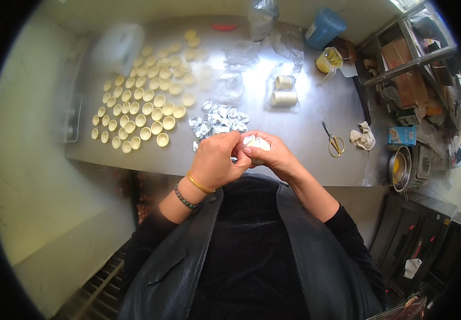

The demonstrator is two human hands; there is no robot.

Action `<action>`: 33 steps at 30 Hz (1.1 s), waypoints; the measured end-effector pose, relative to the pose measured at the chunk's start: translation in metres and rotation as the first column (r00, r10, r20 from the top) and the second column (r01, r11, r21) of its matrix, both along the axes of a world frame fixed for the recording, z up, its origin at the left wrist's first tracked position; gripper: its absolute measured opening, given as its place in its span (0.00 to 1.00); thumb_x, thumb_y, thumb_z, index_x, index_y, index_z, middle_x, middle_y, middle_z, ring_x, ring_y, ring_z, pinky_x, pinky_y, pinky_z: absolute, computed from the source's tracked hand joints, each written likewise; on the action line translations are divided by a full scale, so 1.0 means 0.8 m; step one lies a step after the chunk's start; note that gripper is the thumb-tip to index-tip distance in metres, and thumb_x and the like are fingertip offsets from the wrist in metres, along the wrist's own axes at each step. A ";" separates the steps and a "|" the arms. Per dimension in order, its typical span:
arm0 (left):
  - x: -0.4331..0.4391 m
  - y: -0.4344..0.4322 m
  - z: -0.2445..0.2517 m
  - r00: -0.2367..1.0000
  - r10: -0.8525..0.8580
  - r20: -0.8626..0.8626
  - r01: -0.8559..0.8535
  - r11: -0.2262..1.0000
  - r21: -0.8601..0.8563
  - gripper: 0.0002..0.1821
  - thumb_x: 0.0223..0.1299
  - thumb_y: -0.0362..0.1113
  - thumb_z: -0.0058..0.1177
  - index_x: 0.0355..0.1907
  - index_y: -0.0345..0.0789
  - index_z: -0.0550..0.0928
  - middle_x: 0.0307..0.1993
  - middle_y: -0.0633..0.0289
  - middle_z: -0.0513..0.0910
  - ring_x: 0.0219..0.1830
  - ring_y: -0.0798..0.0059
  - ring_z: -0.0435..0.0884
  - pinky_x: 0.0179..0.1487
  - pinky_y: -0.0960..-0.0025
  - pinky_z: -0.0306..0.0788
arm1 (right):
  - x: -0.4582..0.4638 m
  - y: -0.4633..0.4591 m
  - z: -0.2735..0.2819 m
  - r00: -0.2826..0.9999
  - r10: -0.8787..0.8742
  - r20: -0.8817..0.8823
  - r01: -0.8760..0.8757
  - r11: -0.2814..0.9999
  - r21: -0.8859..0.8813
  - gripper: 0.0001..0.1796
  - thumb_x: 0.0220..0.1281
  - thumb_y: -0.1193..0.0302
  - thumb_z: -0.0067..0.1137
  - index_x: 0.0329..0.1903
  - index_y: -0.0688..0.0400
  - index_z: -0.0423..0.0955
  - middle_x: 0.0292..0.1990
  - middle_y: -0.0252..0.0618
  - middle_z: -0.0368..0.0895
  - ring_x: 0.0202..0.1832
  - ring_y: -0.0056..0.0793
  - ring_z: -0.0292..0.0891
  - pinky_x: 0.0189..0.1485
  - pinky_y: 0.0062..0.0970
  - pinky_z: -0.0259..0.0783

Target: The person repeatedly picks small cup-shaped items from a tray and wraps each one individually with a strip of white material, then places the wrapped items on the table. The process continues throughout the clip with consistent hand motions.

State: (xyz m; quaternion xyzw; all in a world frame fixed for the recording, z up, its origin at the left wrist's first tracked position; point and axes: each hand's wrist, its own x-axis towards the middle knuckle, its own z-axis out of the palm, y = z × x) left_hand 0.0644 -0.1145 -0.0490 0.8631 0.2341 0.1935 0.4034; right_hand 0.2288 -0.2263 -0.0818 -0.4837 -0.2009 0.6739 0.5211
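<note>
In front of my body, my right hand [276, 154] grips a small pale pastry piece with shiny foil [256, 143], thumb laid across it. My left hand [218, 156] meets it from the left, fingers curled and fingertips at its edge; what they pinch is hidden. Just beyond my hands lies a heap of crumpled foil cups [218, 119]. To the left, many pale round tart shells [147, 108] are spread over the steel table [310, 168], hollow side up.
A plastic bag with two pale dough rolls [283, 98] lies beyond my right hand. Gold-handled scissors [335, 146] and a crumpled cloth [362, 137] are to the right. Farther back stand a blue bucket [325, 29] and a jug with yellow contents [329, 61]. A cluttered shelf [408, 60] borders the right side.
</note>
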 end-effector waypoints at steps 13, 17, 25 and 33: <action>0.003 0.035 -0.046 0.976 0.074 0.203 0.137 0.514 -0.847 0.07 0.65 0.33 0.63 0.35 0.32 0.80 0.33 0.69 0.82 0.33 0.88 0.77 0.37 0.78 0.71 | 0.021 0.006 -0.014 0.990 -0.001 -0.138 0.004 1.000 0.023 0.36 0.62 0.58 0.73 0.69 0.55 0.67 0.51 0.40 0.83 0.48 0.28 0.85 0.43 0.26 0.81; 0.011 0.029 -0.046 0.994 -0.017 0.107 0.066 0.883 -0.465 0.10 0.69 0.35 0.62 0.34 0.32 0.80 0.33 0.63 0.82 0.31 0.84 0.77 0.36 0.74 0.70 | 0.024 0.009 -0.019 0.998 -0.054 -0.019 0.054 0.998 0.019 0.34 0.63 0.58 0.73 0.66 0.53 0.66 0.51 0.40 0.81 0.48 0.30 0.85 0.43 0.27 0.81; 0.027 0.029 -0.070 0.966 0.133 0.222 0.096 0.613 -0.784 0.13 0.81 0.41 0.50 0.40 0.35 0.79 0.34 0.68 0.81 0.32 0.84 0.76 0.35 0.75 0.71 | 0.034 0.006 -0.030 0.973 -0.078 -0.216 0.109 0.985 0.133 0.38 0.65 0.58 0.70 0.72 0.55 0.63 0.52 0.43 0.81 0.48 0.33 0.85 0.47 0.32 0.83; 0.042 0.019 -0.080 0.845 0.515 0.143 0.181 -0.024 -0.983 0.10 0.83 0.41 0.47 0.49 0.38 0.79 0.38 0.68 0.83 0.36 0.82 0.82 0.37 0.79 0.76 | 0.046 -0.001 -0.058 0.879 -0.126 -0.460 0.208 0.970 0.130 0.37 0.68 0.58 0.67 0.75 0.53 0.63 0.53 0.50 0.82 0.49 0.35 0.85 0.51 0.33 0.85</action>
